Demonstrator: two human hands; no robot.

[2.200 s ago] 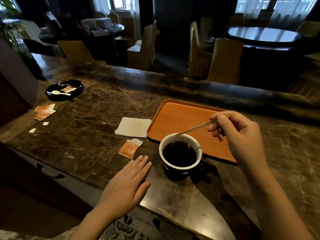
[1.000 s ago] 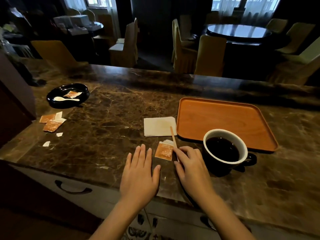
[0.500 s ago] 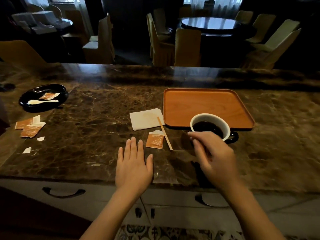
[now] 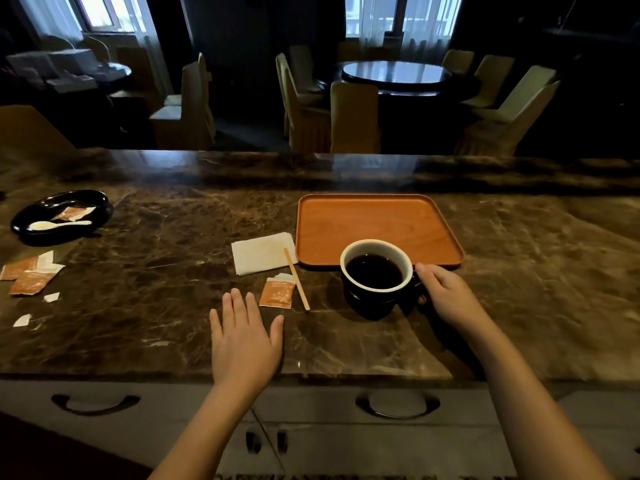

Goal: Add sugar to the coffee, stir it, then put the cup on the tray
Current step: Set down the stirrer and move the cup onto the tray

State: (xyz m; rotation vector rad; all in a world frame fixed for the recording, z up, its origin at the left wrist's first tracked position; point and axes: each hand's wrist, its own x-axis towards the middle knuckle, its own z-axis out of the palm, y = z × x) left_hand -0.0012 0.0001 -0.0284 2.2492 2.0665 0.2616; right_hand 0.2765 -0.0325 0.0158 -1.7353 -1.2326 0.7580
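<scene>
A dark cup (image 4: 367,301) with a white inside, full of black coffee, stands on the marble counter just in front of the orange tray's (image 4: 374,216) near edge. My right hand (image 4: 446,296) grips the cup's handle on its right side, hiding the handle. My left hand (image 4: 244,341) lies flat on the counter, fingers apart, holding nothing. A torn orange sugar packet (image 4: 277,293) and a wooden stir stick (image 4: 296,278) lie between my left hand and the cup.
A white napkin (image 4: 263,252) lies left of the tray. A black dish (image 4: 59,214) with a white spoon and a packet sits far left, with torn packets (image 4: 29,275) and paper scraps in front of it. Chairs and round tables stand beyond the counter.
My right hand stirred the coffee, laid the stick down beside the packet, then moved right to the cup and closed on its handle. My left hand stayed flat.
</scene>
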